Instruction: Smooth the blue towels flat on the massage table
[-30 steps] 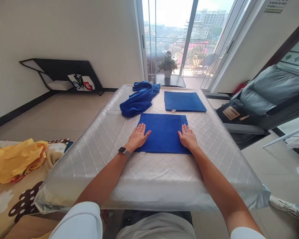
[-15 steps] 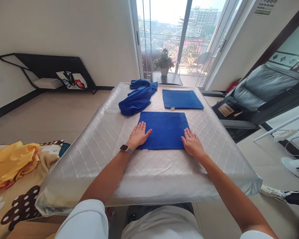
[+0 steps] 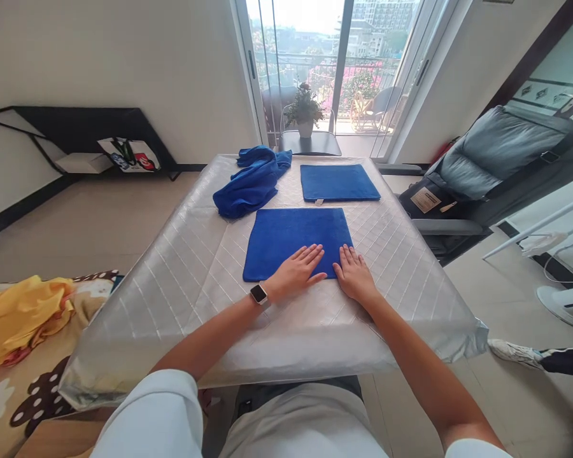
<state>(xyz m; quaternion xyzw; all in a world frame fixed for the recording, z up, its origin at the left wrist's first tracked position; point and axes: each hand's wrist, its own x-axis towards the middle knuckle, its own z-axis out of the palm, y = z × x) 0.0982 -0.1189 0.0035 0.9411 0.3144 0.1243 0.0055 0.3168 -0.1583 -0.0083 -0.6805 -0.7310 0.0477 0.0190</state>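
Observation:
A blue cloth (image 3: 293,232), folded into a flat rectangle, lies in the middle of the table in front of me. My left hand (image 3: 298,270), with a watch on its wrist, rests flat over the near edge of this cloth, fingers stretched toward the right. On the near right corner lies my right hand (image 3: 354,272), palm down and fingers extended. Farther back on the right is a second folded blue cloth (image 3: 340,182) with a small pale tag. A crumpled blue cloth (image 3: 251,184) sits in a heap at the back left.
The table has a shiny silver quilted cover (image 3: 181,273). A grey armchair (image 3: 496,152) stands to the right, and a potted plant (image 3: 305,111) is on a chair behind the table. Yellow cloth (image 3: 23,318) lies at the left. A person's shoe (image 3: 516,352) shows at the lower right.
My left hand has slid from the cloth's left edge rightward along its near edge, toward my right hand. The right hand stays at the right edge. The view has shifted slightly.

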